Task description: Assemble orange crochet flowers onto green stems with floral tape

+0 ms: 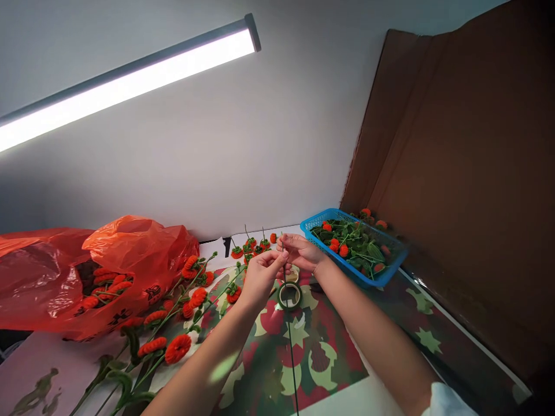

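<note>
My left hand [262,274] pinches a thin dark green stem [292,352] between thumb and fingers, close to its upper end. The stem runs down toward me past the bottom edge. My right hand [300,252] is closed at the stem's top, right beside my left fingers; whether it grips the stem or a strip of tape is too small to tell. Just below both hands is a roll of dark green tape [289,296] with a pale core; I cannot tell if it hangs or rests. Behind it, a second pale roll [293,274] is partly hidden by my fingers.
Orange fuzzy flowers on green stems [177,349] lie at left, beside an orange plastic bag [143,242] holding more. Several small flower heads [250,245] stand behind my hands. A blue basket [385,279] of flowers and leaves is at right, against a cardboard sheet [459,173].
</note>
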The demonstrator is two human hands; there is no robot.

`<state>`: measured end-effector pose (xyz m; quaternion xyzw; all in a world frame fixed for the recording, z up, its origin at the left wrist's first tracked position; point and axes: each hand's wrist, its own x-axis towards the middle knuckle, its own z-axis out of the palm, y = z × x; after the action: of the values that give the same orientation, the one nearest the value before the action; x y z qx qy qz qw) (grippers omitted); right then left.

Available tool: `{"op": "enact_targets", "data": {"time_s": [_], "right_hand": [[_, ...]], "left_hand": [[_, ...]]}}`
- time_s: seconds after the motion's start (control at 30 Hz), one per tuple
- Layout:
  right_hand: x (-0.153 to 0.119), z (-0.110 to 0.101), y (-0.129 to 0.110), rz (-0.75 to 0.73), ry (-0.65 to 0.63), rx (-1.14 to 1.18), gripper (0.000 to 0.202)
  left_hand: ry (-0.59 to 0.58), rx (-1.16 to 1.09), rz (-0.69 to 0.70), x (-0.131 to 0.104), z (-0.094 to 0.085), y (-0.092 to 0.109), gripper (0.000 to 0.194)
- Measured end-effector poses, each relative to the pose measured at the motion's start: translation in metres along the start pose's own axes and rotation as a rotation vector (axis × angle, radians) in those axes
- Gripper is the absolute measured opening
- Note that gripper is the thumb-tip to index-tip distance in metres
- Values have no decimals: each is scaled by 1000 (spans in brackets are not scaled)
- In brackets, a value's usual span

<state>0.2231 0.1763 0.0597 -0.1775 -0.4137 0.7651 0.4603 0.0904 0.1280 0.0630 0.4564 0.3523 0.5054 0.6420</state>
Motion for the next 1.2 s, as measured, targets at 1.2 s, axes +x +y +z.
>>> {"op": "enact_targets", "data": {"time_s": [1.2], "right_hand": [[-7,10,-6,20,54,-40,27]], "left_hand": [[-89,34,-13,-6,4,13,28]]}}
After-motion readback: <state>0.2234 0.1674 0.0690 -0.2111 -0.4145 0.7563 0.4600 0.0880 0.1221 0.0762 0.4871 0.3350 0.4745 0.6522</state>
